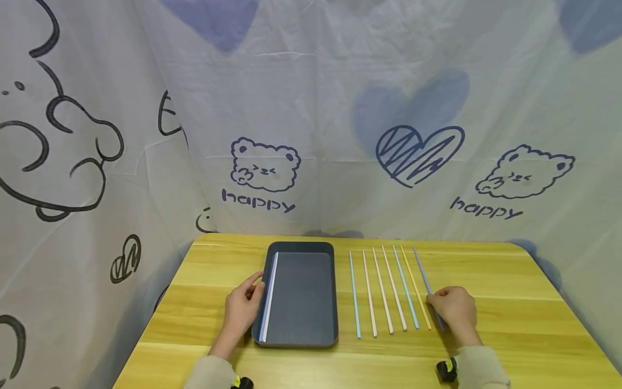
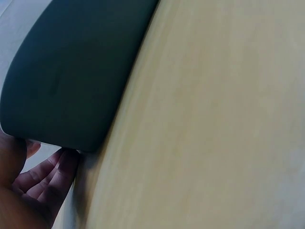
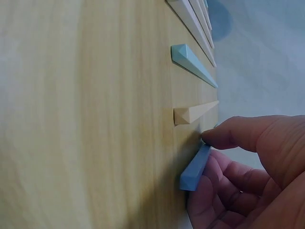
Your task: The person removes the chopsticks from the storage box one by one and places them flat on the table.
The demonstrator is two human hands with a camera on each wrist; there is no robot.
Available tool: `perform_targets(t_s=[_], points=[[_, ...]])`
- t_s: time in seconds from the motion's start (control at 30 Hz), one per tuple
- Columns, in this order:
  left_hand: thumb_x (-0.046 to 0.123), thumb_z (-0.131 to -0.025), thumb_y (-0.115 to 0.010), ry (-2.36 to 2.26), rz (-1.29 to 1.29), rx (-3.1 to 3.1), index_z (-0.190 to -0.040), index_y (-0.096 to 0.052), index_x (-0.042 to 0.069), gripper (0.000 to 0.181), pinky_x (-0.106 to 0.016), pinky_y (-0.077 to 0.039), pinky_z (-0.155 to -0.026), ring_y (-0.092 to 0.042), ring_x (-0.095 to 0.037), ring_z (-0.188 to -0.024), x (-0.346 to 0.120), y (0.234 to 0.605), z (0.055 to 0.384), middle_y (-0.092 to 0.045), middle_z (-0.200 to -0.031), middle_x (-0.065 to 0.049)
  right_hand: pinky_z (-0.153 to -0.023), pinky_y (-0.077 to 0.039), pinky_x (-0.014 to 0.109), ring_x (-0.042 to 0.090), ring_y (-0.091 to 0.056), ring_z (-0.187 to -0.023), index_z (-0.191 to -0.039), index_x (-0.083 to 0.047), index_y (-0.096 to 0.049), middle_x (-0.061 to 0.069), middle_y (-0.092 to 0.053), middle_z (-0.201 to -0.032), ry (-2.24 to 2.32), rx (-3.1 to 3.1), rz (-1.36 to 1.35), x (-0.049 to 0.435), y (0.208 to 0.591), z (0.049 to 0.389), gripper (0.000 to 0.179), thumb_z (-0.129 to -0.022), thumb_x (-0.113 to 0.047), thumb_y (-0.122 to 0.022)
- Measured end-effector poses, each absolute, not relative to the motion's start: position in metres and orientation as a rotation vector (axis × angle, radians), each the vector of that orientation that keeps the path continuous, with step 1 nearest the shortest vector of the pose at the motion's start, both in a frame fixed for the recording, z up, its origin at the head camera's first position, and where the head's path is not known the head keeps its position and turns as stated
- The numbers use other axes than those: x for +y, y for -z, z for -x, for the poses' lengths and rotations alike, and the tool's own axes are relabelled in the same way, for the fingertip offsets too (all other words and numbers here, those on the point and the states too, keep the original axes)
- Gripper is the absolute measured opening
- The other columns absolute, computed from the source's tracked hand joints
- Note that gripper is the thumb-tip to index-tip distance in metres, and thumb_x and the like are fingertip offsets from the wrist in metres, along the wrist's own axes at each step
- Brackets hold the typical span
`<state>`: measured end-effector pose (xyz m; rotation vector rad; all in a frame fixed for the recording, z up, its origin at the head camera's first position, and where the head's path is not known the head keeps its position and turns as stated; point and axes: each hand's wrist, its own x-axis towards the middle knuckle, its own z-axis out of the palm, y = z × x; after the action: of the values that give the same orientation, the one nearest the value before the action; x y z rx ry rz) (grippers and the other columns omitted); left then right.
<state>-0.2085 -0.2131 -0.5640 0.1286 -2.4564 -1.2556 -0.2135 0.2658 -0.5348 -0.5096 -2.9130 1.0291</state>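
A dark grey tray [image 1: 306, 343] lies on the table, with a white chopstick [image 1: 270, 297] and a purple one [image 1: 265, 315] along its left wall. My left hand [image 1: 242, 309] holds the tray's left side; in the left wrist view the thumb and fingers meet its edge, the thumb tip partly hidden. To the right of the tray, several pastel chopsticks lie in a spaced row. At the row's right end, my right hand [image 1: 454, 308] pinches a purple chopstick [image 3: 194, 171] between thumb and fingers, near its thick end. Nearest to it lies a yellow chopstick [image 1: 416, 289].
Light blue chopsticks [image 1: 355, 294] and pink chopsticks [image 1: 370, 294] make up the rest of the row. The wooden table [image 1: 525, 324] ends at the back against a printed cloth [image 1: 340, 183], which hangs along the left side too.
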Motion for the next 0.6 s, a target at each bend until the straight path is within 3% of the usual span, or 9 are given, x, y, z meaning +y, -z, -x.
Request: perform_targets(t_s=[0.47, 0.6], points=[[0.017, -0.102, -0.071, 1.272, -0.147, -2.484, -0.134, -0.074, 0.013, 0.033, -0.023, -0.050, -0.066, -0.063, -0.011, -0.073, -0.213, 0.563, 0.209, -0.077, -0.086, -0.008, -0.061, -0.050, 0.035, 0.026, -0.066, -0.075, -0.104, 0.004, -0.076, 0.021, -0.077, -0.097, -1.058, -2.874, 0.432, 0.254, 0.519, 0.215, 0.034, -0.093, -0.026, -0.065], [0.017, -0.102, -0.071, 1.266, -0.145, -2.481, -0.134, -0.073, 0.013, 0.033, -0.024, -0.051, -0.067, -0.064, -0.012, -0.074, -0.213, 0.564, 0.210, -0.078, -0.087, -0.009, -0.060, -0.051, 0.034, 0.022, -0.065, -0.066, -0.106, 0.008, -0.075, 0.018, -0.076, -0.084, -1.143, -2.825, 0.368, 0.240, 0.514, 0.217, 0.033, -0.094, -0.022, -0.066]])
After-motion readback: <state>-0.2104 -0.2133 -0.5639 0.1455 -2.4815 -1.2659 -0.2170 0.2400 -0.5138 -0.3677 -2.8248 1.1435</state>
